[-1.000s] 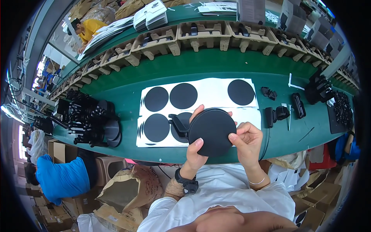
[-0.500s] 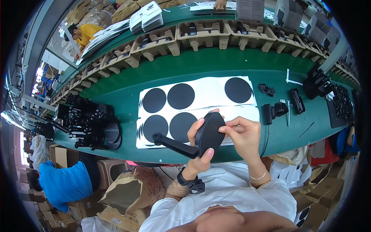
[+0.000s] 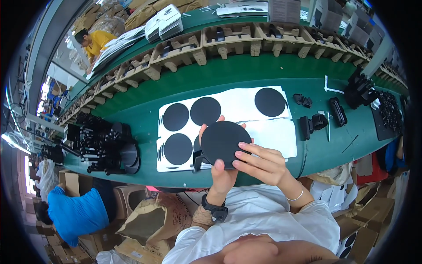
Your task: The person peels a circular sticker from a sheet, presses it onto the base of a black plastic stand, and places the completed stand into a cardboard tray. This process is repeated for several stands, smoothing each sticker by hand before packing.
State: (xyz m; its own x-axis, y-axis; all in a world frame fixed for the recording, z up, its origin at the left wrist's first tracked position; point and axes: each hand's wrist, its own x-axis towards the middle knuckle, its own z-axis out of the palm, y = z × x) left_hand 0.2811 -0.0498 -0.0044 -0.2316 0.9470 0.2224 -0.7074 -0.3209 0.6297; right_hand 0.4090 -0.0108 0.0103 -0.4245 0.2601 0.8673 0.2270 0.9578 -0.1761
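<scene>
A black stand (image 3: 223, 141) with a round, flat base is gripped in my left hand (image 3: 223, 181), its thumb at the near rim and fingertips showing past the far rim. The base's flat face is turned up toward me, and most of its black arm is hidden underneath. Across the right part of that face lie the outstretched fingers of my right hand (image 3: 267, 166). Beneath my hands are white backing sheets (image 3: 241, 99) bearing several round black pads (image 3: 176, 117); one pad is partly covered by the stand.
Black stands (image 3: 107, 145) crowd the bench's left side. Small black clamp parts (image 3: 313, 125), a screwdriver (image 3: 328, 125) and a heap of small black pieces (image 3: 389, 115) lie at right. Moulded brown trays (image 3: 231, 44) line the far side. Two people work at left.
The stand's base has tilted so its flat face points up, and its arm has swung beneath it. My right hand went from pinching at the base's edge to lying flat on its face.
</scene>
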